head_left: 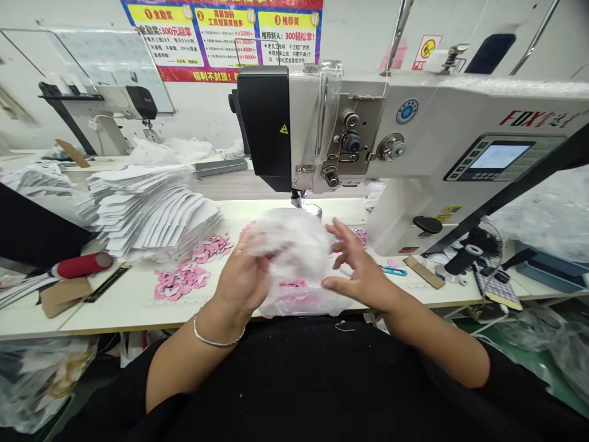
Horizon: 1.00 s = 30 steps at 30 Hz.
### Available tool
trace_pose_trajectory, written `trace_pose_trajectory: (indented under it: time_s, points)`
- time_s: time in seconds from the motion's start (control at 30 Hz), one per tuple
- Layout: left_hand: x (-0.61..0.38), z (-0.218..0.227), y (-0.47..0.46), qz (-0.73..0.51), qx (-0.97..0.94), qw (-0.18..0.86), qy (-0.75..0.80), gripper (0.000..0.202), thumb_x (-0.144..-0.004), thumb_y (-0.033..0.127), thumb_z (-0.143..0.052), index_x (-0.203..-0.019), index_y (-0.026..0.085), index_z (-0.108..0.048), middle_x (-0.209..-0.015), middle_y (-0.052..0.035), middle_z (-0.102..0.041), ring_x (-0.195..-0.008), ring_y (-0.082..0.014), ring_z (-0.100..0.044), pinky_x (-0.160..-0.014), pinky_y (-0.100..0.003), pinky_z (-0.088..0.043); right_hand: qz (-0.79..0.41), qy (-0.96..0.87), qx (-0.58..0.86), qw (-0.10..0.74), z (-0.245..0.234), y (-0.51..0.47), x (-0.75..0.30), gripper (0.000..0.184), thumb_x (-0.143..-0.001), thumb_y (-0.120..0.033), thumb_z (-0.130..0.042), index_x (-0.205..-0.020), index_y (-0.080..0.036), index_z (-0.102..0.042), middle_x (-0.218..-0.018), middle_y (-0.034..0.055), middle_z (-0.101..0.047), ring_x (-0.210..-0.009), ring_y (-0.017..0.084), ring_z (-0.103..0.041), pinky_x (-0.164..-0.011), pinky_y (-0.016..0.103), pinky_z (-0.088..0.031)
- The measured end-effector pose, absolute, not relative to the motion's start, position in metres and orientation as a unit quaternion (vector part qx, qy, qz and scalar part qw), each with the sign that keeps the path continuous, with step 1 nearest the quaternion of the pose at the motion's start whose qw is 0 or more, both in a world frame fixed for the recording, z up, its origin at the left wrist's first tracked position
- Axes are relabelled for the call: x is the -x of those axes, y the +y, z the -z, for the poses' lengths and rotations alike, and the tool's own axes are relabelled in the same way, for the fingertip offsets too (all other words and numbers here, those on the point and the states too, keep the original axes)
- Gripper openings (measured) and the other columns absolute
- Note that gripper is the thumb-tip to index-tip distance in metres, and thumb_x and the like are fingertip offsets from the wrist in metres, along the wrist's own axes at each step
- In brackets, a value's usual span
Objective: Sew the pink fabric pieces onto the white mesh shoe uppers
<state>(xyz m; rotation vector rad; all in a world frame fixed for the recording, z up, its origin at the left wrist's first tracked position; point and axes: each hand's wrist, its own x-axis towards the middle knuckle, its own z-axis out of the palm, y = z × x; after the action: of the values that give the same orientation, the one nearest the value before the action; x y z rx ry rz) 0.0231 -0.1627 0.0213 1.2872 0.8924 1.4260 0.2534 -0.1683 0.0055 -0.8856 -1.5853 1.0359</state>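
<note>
My left hand [243, 273] is closed on the left side of a crumpled, translucent white plastic bag [299, 242], blurred by motion. To the right of the bag, my right hand [361, 270] has its fingers spread and apart, close to the plastic. The lower part of the bag rests at the table's front edge, and pink pieces [294, 285] show there. Right behind the bag stands the sewing machine's needle area [299, 197], partly covered by it. More pink and white cut pieces [181, 282] lie in a loose pile left of my left hand.
A tall stack of white pieces [151, 215] stands at the left, beside a red-handled tool [83, 265] and brown card [64, 296]. The large sewing machine [414, 116] rises ahead. Blue snips [393, 271], a black thread spool [464, 259] and a blue tray [547, 273] are at the right.
</note>
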Motion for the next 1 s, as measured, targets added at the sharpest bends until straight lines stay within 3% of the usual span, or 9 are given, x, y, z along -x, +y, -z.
trace_pose_trajectory:
  time_s: [0.1, 0.17, 0.2, 0.27, 0.37, 0.5, 0.63, 0.77, 1.0]
  points:
    - [-0.038, -0.027, -0.173, -0.502, -0.623, 0.539, 0.264, 0.02, -0.089, 0.035, -0.064, -0.106, 0.025, -0.065, -0.113, -0.0063, -0.067, -0.107, -0.0231, -0.065, -0.094, -0.04, -0.055, -0.482, -0.613, 0.381, 0.497, -0.002, -0.165, -0.24, 0.044, -0.071, -0.037, -0.082, -0.11, -0.028, -0.066, -0.1, 0.0034, -0.071, -0.09, 0.023, -0.066, -0.078, 0.04, -0.057]
    - [-0.034, -0.027, -0.176, -0.477, -0.671, 0.517, 0.234, 0.032, -0.091, 0.031, -0.062, -0.123, 0.026, -0.059, -0.136, -0.0086, -0.057, -0.118, -0.024, -0.061, -0.1, -0.04, -0.051, -0.464, -0.556, 0.394, 0.566, 0.004, -0.161, -0.249, 0.03, -0.077, -0.038, -0.076, -0.104, -0.028, -0.067, -0.092, 0.0012, -0.071, -0.09, 0.022, -0.068, -0.083, 0.041, -0.057]
    - [-0.029, -0.024, -0.176, -0.476, -0.684, 0.491, 0.253, 0.034, -0.093, 0.031, -0.061, -0.126, 0.027, -0.057, -0.138, -0.0092, -0.056, -0.117, -0.0239, -0.062, -0.098, -0.039, -0.051, -0.448, -0.516, 0.396, 0.614, 0.007, -0.159, -0.259, 0.028, -0.076, -0.036, -0.076, -0.101, -0.028, -0.067, -0.09, 0.0002, -0.071, -0.092, 0.022, -0.068, -0.085, 0.041, -0.057]
    - [-0.014, -0.017, -0.173, -0.434, -0.725, 0.417, 0.335, 0.029, -0.094, 0.034, -0.059, -0.122, 0.025, -0.059, -0.126, -0.0086, -0.064, -0.108, -0.0234, -0.065, -0.093, -0.038, -0.053, -0.413, -0.443, 0.394, 0.691, 0.012, -0.157, -0.285, 0.028, -0.071, -0.031, -0.077, -0.097, -0.028, -0.067, -0.086, -0.0016, -0.071, -0.093, 0.022, -0.069, -0.088, 0.04, -0.057]
    - [0.002, -0.002, -0.171, -0.244, -0.816, 0.284, 0.44, 0.027, -0.094, 0.039, -0.054, -0.113, 0.023, -0.067, -0.114, -0.0068, -0.071, -0.107, -0.0261, -0.065, -0.094, -0.041, -0.049, -0.379, -0.392, 0.383, 0.746, 0.02, -0.158, -0.323, 0.028, -0.07, -0.029, -0.074, -0.098, -0.027, -0.067, -0.085, -0.0035, -0.07, -0.099, 0.021, -0.068, -0.092, 0.039, -0.055]
    - [0.003, 0.01, -0.177, -0.053, -0.881, 0.232, 0.408, 0.028, -0.093, 0.038, -0.056, -0.113, 0.024, -0.07, -0.109, -0.0047, -0.073, -0.102, -0.026, -0.065, -0.093, -0.041, -0.045, -0.351, -0.315, 0.391, 0.79, 0.047, -0.158, -0.354, 0.037, -0.061, -0.022, -0.076, -0.097, -0.021, -0.066, -0.087, -0.0034, -0.068, -0.097, 0.017, -0.067, -0.092, 0.033, -0.055]
    - [0.0, 0.011, -0.182, -0.039, -0.9, 0.268, 0.341, 0.022, -0.095, 0.035, -0.056, -0.109, 0.027, -0.07, -0.108, 0.0007, -0.074, -0.101, -0.0195, -0.066, -0.102, -0.036, -0.035, -0.314, -0.238, 0.468, 0.791, 0.086, -0.153, -0.376, 0.044, -0.057, -0.025, -0.078, -0.098, -0.02, -0.063, -0.091, -0.0037, -0.066, -0.093, 0.015, -0.066, -0.081, 0.027, -0.058]
    - [0.001, 0.012, -0.183, -0.036, -0.9, 0.269, 0.341, 0.022, -0.098, 0.036, -0.052, -0.109, 0.027, -0.069, -0.106, 0.002, -0.073, -0.102, -0.0193, -0.065, -0.101, -0.036, -0.032, -0.294, -0.202, 0.521, 0.776, 0.112, -0.15, -0.392, 0.051, -0.057, -0.027, -0.079, -0.104, -0.021, -0.06, -0.095, -0.0035, -0.064, -0.086, 0.013, -0.065, -0.07, 0.025, -0.058]
    - [0.001, 0.011, -0.185, -0.044, -0.897, 0.277, 0.341, 0.024, -0.099, 0.036, -0.051, -0.11, 0.026, -0.069, -0.107, 0.0008, -0.073, -0.102, -0.0186, -0.065, -0.104, -0.037, -0.032, -0.265, -0.232, 0.579, 0.735, 0.129, -0.152, -0.398, 0.06, -0.064, -0.035, -0.078, -0.117, -0.02, -0.054, -0.096, -0.0021, -0.063, -0.089, 0.015, -0.064, -0.072, 0.026, -0.057]
